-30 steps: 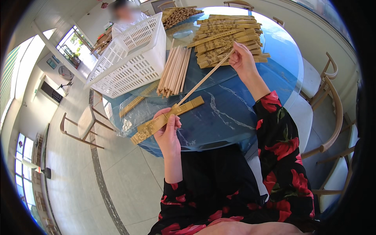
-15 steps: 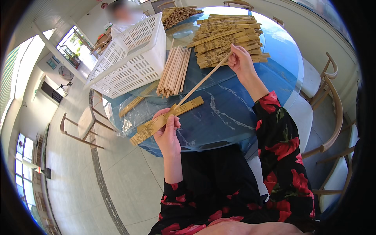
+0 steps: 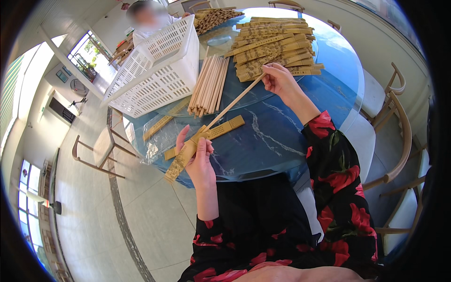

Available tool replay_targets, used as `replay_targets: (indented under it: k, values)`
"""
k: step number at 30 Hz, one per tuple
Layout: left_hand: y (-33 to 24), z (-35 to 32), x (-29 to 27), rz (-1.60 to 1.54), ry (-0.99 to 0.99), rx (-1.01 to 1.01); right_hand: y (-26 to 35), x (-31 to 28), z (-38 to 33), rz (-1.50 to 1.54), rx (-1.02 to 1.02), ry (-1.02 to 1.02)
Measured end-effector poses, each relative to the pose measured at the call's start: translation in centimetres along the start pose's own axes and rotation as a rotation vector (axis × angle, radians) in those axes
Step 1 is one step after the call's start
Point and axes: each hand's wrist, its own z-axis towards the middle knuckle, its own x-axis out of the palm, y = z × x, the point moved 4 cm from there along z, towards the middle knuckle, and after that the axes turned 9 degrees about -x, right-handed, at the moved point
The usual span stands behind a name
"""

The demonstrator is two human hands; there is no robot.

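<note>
My left hand (image 3: 201, 164) pinches a gold printed paper sleeve (image 3: 177, 162) between thumb and fingers, its index finger raised. My right hand (image 3: 281, 82) grips the upper end of pale wooden chopsticks (image 3: 237, 100); whether one or two, I cannot tell. Their lower end meets the sleeve's upper end at my left hand. Under the held sleeve, a second gold sleeve (image 3: 229, 127) lies flat on the blue table. Beyond it rests a bundle of loose chopsticks (image 3: 210, 84). A large stack of gold sleeves (image 3: 275, 47) lies past my right hand.
A white slatted plastic basket (image 3: 155, 87) stands at the table's left, beside another gold sleeve (image 3: 157, 128) and clear plastic film (image 3: 156, 149). Behind it are a person (image 3: 143, 35) and a brown pile of sticks (image 3: 217, 21). Wooden chairs (image 3: 105, 149) surround the round table (image 3: 282, 136).
My right hand has moved down and left with the chopsticks, toward my left hand. The held sleeve has tilted steeper, and my left index finger has lifted from it.
</note>
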Motion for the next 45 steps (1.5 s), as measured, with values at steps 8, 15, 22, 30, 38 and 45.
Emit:
replay_targets:
  k: [8, 15, 22, 30, 38, 45]
  values:
    - [0.3, 0.3, -0.8, 0.017, 0.038, -0.027, -0.9, 1.7, -0.8, 0.059, 0.116, 0.254]
    - [0.2, 0.3, -1.4, -0.125, 0.041, -0.024, -1.7, 3.2, -2.0, 0.063, 0.179, 0.339]
    - [0.2, 0.3, -1.1, -0.155, 0.050, -0.046, -1.2, 3.6, -2.4, -0.288, 0.136, 0.541]
    - [0.7, 0.5, -0.5, 0.039, 0.161, -0.137, -2.8, 6.9, -6.2, -0.348, 0.198, 0.941]
    - [0.7, 0.2, 0.2, 0.187, 0.210, -0.191, -2.7, 9.3, -7.8, -0.643, -0.103, 0.969]
    - [0.7, 0.3, -0.4, 0.038, 0.193, -0.206, -1.9, 8.2, -6.4, -0.470, -0.105, 0.903]
